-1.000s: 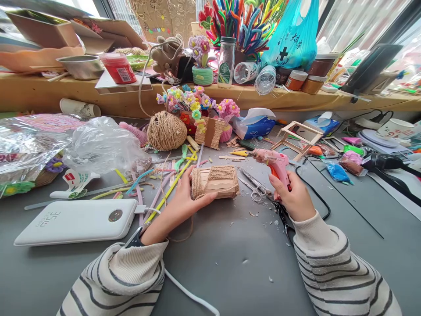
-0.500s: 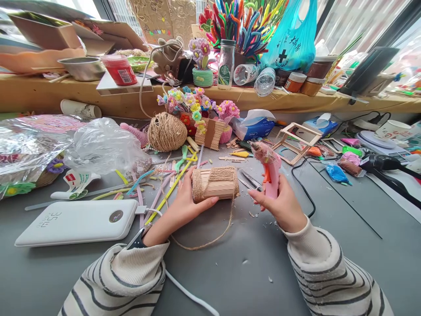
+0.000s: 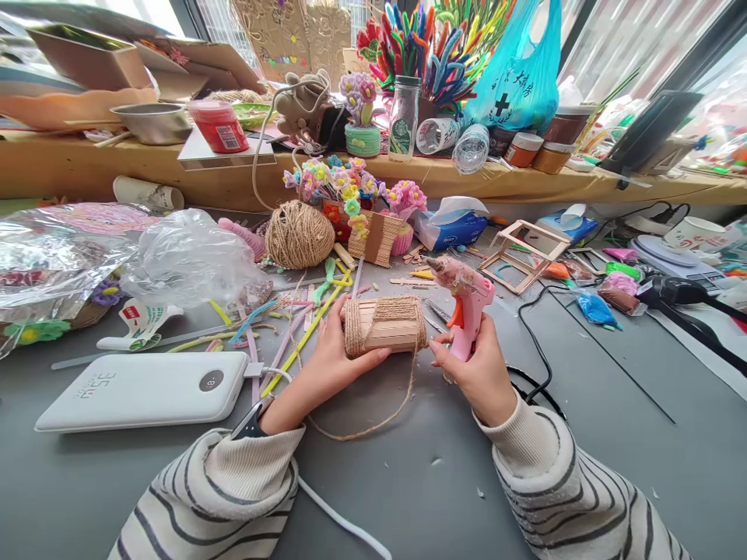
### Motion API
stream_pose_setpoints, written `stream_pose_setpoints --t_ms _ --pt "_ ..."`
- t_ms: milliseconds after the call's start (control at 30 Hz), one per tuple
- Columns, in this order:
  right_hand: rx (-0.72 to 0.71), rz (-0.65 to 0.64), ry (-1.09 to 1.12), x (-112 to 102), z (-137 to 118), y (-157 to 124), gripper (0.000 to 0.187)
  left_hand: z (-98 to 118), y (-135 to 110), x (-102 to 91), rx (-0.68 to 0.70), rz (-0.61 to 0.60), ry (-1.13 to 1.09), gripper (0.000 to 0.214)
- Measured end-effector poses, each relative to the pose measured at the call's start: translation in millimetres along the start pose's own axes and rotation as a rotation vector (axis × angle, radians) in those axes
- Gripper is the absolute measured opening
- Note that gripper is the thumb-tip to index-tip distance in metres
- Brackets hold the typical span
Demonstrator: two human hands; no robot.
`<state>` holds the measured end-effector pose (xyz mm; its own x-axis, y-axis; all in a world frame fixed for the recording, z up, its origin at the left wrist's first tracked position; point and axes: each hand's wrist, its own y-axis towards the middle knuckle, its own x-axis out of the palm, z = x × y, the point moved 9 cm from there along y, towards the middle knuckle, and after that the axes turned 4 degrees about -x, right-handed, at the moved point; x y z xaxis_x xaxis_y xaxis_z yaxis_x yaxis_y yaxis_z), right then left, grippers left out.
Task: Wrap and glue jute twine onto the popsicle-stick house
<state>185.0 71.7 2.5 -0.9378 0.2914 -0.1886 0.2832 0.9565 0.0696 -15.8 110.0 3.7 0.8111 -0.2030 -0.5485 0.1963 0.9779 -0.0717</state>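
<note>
My left hand (image 3: 332, 346) grips the left end of a small barrel of wooden sticks (image 3: 385, 325), which lies on its side with jute twine wound around both ends and partly across its middle. A loose tail of jute twine (image 3: 402, 404) hangs from its right end and curves over the table back toward my left wrist. My right hand (image 3: 475, 362) is wrapped around the handle of a pink hot glue gun (image 3: 464, 292) with an orange trigger. Its nozzle points left, above and just right of the barrel. Scissors (image 3: 437, 315) lie partly hidden between the two.
A white power bank (image 3: 143, 391) with a cable sits at left. Behind are a ball of twine (image 3: 299, 235), pipe cleaners (image 3: 309, 330) and a wooden frame (image 3: 525, 257). The glue gun's black cord (image 3: 542, 342) loops at right. A crowded shelf (image 3: 233, 167) runs along the back.
My right hand has brought the glue gun left, closer to the barrel, and turned its nozzle leftward. The left hand and barrel stay nearly in place.
</note>
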Motion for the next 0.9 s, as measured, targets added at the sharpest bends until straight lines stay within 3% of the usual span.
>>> stream_pose_setpoints --t_ms 167,600,900 --pt "0.021 0.025 0.056 -4 1 2 0.049 -1 -1 -1.3 -0.031 0.004 -0.007 0.097" --pt "0.014 0.218 0.118 -47 -5 17 0.054 0 -4 -2.9 -0.073 -0.007 0.015 0.095" --pt "-0.068 0.407 0.118 -94 -5 29 0.052 0 -3 -2.7 -0.071 0.001 0.005 0.094"
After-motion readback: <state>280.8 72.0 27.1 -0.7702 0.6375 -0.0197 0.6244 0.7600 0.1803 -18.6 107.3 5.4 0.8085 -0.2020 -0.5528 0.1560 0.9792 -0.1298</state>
